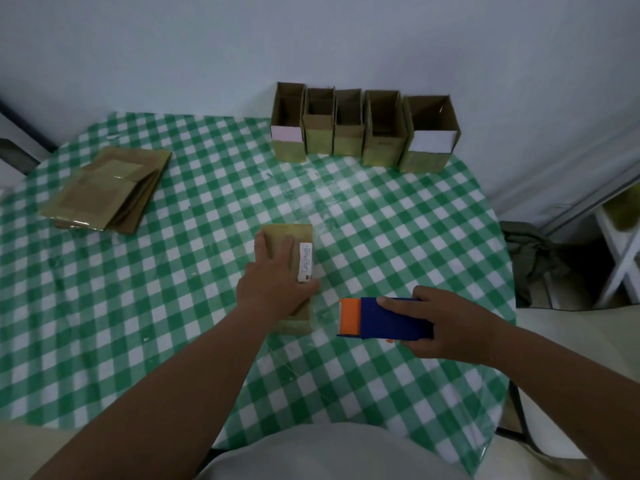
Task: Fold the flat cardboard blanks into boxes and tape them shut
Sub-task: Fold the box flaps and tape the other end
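Head view — five open boxes (363,129); left hand (277,282) flat on box (294,237); right hand (446,327) fingers grip dispenser (384,318).

Nothing here can be read. The cardboard box (294,268) lying under my left hand (273,282) near the middle of the worktop (138,306) carries a narrow white label (306,261) with small dark print and what looks like a barcode at its near end, too small and blurred to make out. In the row of boxes along the far edge, one (382,133) bears a faint dark mark on its front, also illegible.
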